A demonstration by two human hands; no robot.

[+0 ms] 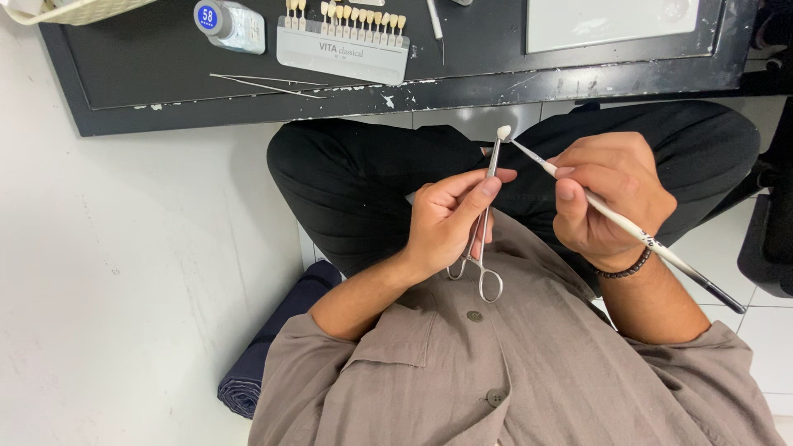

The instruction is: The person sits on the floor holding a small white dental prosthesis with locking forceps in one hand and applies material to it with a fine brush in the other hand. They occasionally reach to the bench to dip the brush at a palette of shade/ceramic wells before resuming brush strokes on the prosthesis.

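Low in the frame's centre, the left hand (450, 219) gripped metal forceps (484, 223) standing near upright, a small white tooth (504, 132) clamped at their upper tip, where the right hand (615, 198), fingers closed on a slanting brush (628, 225), was apparently mid-coating, beneath the shade guide (343, 45) on the dark bench (496, 78).

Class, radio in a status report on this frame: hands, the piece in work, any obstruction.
Left hand shut on forceps clamping small white tooth piece. Right hand shut on thin brush, tip at the piece. Nothing between them.

forceps (486, 223): shiny metal | brush (628, 225): glossy white | shirt (529, 363): matt cloth
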